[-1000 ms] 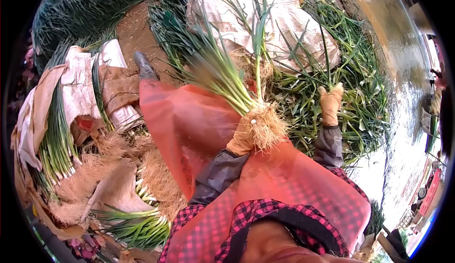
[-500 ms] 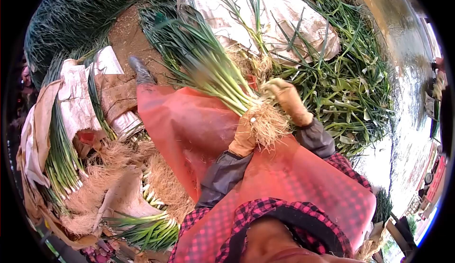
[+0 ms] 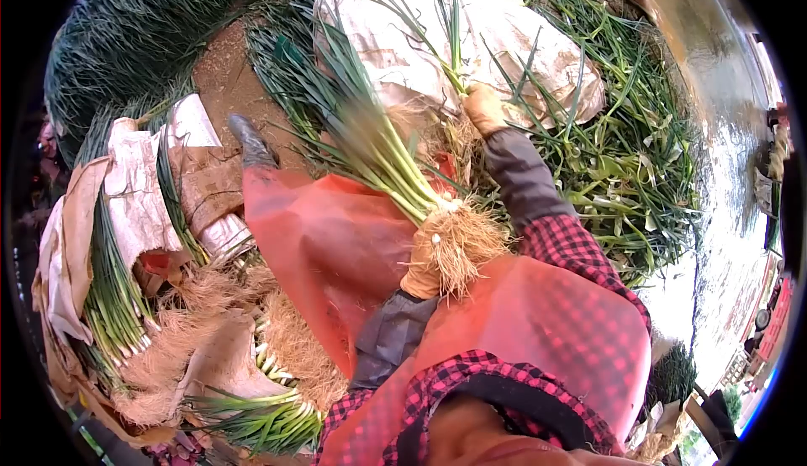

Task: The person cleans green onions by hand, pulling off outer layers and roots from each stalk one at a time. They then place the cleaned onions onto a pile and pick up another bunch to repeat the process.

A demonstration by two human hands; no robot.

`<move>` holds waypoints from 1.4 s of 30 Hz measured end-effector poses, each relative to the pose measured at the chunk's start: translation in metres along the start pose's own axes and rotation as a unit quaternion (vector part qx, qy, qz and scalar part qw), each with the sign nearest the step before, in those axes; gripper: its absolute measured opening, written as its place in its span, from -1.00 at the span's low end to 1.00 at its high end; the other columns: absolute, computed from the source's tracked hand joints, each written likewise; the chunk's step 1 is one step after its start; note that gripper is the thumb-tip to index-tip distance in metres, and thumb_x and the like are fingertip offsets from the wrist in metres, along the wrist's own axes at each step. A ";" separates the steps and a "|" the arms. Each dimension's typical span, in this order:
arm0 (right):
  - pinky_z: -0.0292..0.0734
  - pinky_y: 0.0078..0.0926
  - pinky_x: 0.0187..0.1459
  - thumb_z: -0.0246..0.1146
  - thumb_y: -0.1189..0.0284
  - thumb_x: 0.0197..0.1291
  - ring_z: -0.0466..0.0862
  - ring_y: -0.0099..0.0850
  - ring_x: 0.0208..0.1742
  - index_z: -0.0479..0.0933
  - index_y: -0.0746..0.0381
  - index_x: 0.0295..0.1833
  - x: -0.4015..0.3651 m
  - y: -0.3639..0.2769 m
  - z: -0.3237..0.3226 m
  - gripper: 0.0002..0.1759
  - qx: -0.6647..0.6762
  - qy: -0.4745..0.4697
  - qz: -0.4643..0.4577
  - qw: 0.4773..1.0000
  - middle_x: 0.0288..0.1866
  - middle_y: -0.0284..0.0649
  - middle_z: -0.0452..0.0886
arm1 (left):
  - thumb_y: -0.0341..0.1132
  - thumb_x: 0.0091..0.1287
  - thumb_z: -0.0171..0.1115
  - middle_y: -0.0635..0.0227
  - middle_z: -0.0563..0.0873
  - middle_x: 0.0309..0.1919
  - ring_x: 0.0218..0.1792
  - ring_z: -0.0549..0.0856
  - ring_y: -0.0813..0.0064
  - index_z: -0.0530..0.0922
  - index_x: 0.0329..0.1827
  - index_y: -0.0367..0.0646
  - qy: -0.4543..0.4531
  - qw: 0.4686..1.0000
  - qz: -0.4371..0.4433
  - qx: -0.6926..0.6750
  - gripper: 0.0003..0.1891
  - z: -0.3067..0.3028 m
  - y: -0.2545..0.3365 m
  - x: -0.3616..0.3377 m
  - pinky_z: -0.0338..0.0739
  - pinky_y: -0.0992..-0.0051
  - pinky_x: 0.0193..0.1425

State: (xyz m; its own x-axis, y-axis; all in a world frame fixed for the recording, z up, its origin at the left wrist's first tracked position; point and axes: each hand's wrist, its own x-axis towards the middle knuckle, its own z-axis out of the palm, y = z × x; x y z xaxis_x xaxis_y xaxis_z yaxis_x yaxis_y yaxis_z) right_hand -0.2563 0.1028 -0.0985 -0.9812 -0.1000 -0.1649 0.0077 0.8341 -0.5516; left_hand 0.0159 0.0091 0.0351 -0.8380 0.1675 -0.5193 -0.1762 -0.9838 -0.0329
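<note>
Green onion bunch (image 3: 393,168), at the centre of the frame, slanting from upper left down to its roots. It is probably light for its length, but leaf-heavy and apt to splay. The long leaves look floppy and easily creased; the firmer stalks, perhaps slippery, suit a full-hand hold just above the roots (image 3: 467,243), whose wiry strands could tangle. The hands, both gloved, are apart: the left hand (image 3: 421,269) is wrapped around the root end; the right hand (image 3: 485,110), upper centre, appears closed around loose stalks (image 3: 455,77) by a whitish sack (image 3: 538,37). Dark green leaves, partly blurred, narrow to pale green stalks, then a shaggy straw-coloured root tuft and one tiny white bulb end (image 3: 436,238).
</note>
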 end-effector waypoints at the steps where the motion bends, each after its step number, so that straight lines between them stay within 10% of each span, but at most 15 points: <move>1: 0.51 -0.31 -0.22 0.29 0.30 -0.03 0.65 -0.15 -0.30 0.61 0.22 -0.39 -0.013 -0.011 -0.021 -0.80 0.032 0.029 -0.004 0.999 -0.40 -0.03 0.63 | -0.35 0.32 0.03 0.27 0.54 -0.08 -0.09 0.57 0.42 0.23 0.33 -0.16 -0.007 1.000 0.001 0.006 -0.51 -0.001 0.000 0.004 0.52 0.39 0.04; 8: 0.27 -0.68 -0.45 0.28 0.29 0.15 0.37 -0.69 -0.45 0.51 0.27 -0.17 -0.146 -0.046 -0.111 -0.73 0.357 -0.380 0.000 0.853 -0.45 -0.48 0.45 | -0.31 0.38 -0.05 0.30 0.55 -0.08 -0.09 0.57 0.50 0.38 0.16 -0.27 -0.023 0.938 0.092 0.332 -0.66 -0.005 -0.019 0.010 0.50 0.53 0.05; 11: 0.28 -0.72 -0.44 0.28 0.29 0.13 0.39 -0.70 -0.45 0.51 0.26 -0.16 -0.154 -0.049 -0.113 -0.72 0.470 -0.406 0.050 0.782 -0.48 -0.49 0.47 | -0.29 0.42 -0.12 0.31 0.55 -0.07 -0.07 0.56 0.51 0.39 0.12 -0.25 -0.024 0.808 0.163 0.566 -0.69 -0.029 -0.022 0.014 0.47 0.53 0.09; 19: 0.44 -0.66 -0.39 0.25 0.49 0.17 0.46 -0.59 -0.47 0.51 0.34 -0.24 -0.190 -0.047 -0.127 -0.86 0.370 -0.126 -0.114 0.913 -0.39 -0.36 0.55 | -0.28 0.41 -0.15 0.20 0.51 0.04 0.04 0.53 0.38 0.36 0.13 -0.23 -0.104 0.868 0.101 0.476 -0.68 -0.012 -0.010 0.012 0.40 0.41 0.21; 21: 0.49 -0.65 -0.46 0.20 0.49 0.19 0.52 -0.51 -0.40 0.45 0.39 -0.04 -0.173 -0.034 -0.176 -0.74 0.396 0.068 0.022 0.916 -0.33 -0.26 0.55 | -0.24 0.37 -0.07 0.14 0.57 -0.06 -0.06 0.58 0.30 0.41 0.08 -0.24 -0.007 0.999 -0.045 0.019 -0.67 0.003 -0.006 0.009 0.47 0.31 0.13; 22: 0.51 -0.64 -0.48 0.19 0.45 0.21 0.52 -0.49 -0.37 0.40 0.41 0.04 -0.155 0.007 -0.177 -0.66 0.312 0.147 0.004 0.938 -0.34 -0.23 0.54 | -0.23 0.35 -0.04 0.14 0.59 -0.11 -0.11 0.61 0.28 0.43 0.05 -0.25 -0.118 0.905 0.083 0.401 -0.67 -0.003 -0.011 0.010 0.51 0.29 0.07; 23: 0.53 -0.64 -0.51 0.17 0.40 0.22 0.53 -0.48 -0.35 0.35 0.43 0.13 -0.140 0.047 -0.166 -0.57 0.225 0.228 -0.015 0.947 -0.36 -0.21 0.53 | -0.22 0.34 -0.02 0.13 0.62 -0.17 -0.16 0.63 0.26 0.45 0.03 -0.26 -0.114 0.664 0.267 0.689 -0.67 -0.009 -0.016 0.012 0.54 0.28 0.02; 24: 0.52 -0.59 -0.38 0.16 0.33 0.24 0.56 -0.45 -0.27 0.34 0.38 0.17 -0.142 0.046 -0.152 -0.54 0.267 0.118 0.036 0.956 -0.27 -0.15 0.55 | -0.23 0.33 -0.01 0.15 0.62 -0.18 -0.17 0.63 0.27 0.45 0.03 -0.26 -0.055 0.908 0.120 0.398 -0.68 0.007 -0.012 0.007 0.55 0.29 0.00; 26: 0.49 -0.48 -0.12 0.13 0.20 0.26 0.61 -0.39 -0.12 0.32 0.28 0.25 -0.148 0.044 -0.124 -0.47 0.292 -0.112 0.152 0.937 -0.08 -0.04 0.59 | -0.24 0.33 0.00 0.17 0.62 -0.20 -0.19 0.63 0.29 0.45 0.03 -0.26 0.015 0.998 -0.055 0.042 -0.68 0.012 -0.011 0.005 0.56 0.31 -0.02; 28: 0.45 -0.65 -0.30 0.06 0.05 0.29 0.51 -0.60 -0.37 0.43 0.19 0.15 -0.157 0.017 -0.087 -0.50 0.519 -0.304 0.133 0.788 -0.24 -0.33 0.59 | -0.27 0.33 0.01 0.21 0.62 -0.23 -0.22 0.63 0.35 0.46 0.00 -0.26 0.027 0.996 -0.051 0.064 -0.71 -0.005 -0.014 0.009 0.57 0.38 -0.08; 29: 0.41 -0.80 -0.42 -0.05 0.27 0.39 0.44 -0.69 -0.41 0.30 0.25 0.27 -0.125 0.061 -0.032 -0.57 0.686 -0.489 0.110 0.527 -0.05 -0.29 0.57 | -0.28 0.34 0.02 0.23 0.62 -0.24 -0.24 0.63 0.39 0.47 -0.02 -0.26 0.033 0.995 -0.048 0.076 -0.73 -0.011 -0.015 0.010 0.57 0.42 -0.11; 30: 0.29 -0.90 -0.50 -0.08 0.33 0.40 0.37 -0.75 -0.51 0.41 0.28 0.17 -0.142 0.014 -0.055 -0.64 0.544 -0.303 0.014 0.782 -0.10 -0.36 0.60 | -0.31 0.35 0.03 0.29 0.61 -0.26 -0.27 0.63 0.45 0.48 -0.04 -0.25 0.033 0.985 -0.004 0.167 -0.76 -0.015 -0.018 0.011 0.57 0.49 -0.17; 33: 0.22 -0.89 -0.54 0.03 0.35 0.34 0.39 -0.80 -0.55 0.55 0.24 -0.07 -0.129 -0.001 -0.028 -0.75 0.490 -0.283 0.103 0.818 -0.31 -0.49 0.64 | -0.33 0.34 0.05 0.34 0.61 -0.27 -0.28 0.62 0.49 0.48 -0.04 -0.25 0.020 0.983 -0.021 0.182 -0.78 -0.029 -0.015 0.010 0.56 0.51 -0.19; 35: 0.38 -0.77 -0.45 0.07 0.36 0.32 0.52 -0.71 -0.45 0.58 0.25 -0.12 -0.132 0.012 -0.028 -0.77 0.174 -0.263 -0.111 0.942 -0.30 -0.43 0.66 | -0.32 0.34 0.05 0.33 0.61 -0.27 -0.29 0.62 0.46 0.48 -0.04 -0.26 0.029 0.989 -0.014 0.147 -0.77 -0.031 -0.016 0.015 0.57 0.49 -0.18; 42: 0.46 -0.68 -0.55 0.01 0.33 0.36 0.56 -0.60 -0.48 0.48 0.26 -0.01 -0.186 0.019 -0.168 -0.74 0.365 -0.039 0.089 0.926 -0.34 -0.26 0.64 | -0.22 0.40 -0.14 0.18 0.53 0.03 0.04 0.54 0.34 0.35 0.18 -0.23 -0.091 0.988 -0.117 0.053 -0.62 -0.025 -0.009 0.017 0.40 0.38 0.25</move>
State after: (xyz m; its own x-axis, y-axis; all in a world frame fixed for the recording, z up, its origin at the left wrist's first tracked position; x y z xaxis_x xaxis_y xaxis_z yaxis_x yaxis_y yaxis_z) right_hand -0.1065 0.2282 0.0589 -0.9352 -0.0597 -0.3492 0.3238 0.2561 -0.9108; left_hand 0.0158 0.0194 0.0052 -0.8455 0.4072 -0.3454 -0.4210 -0.9063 -0.0381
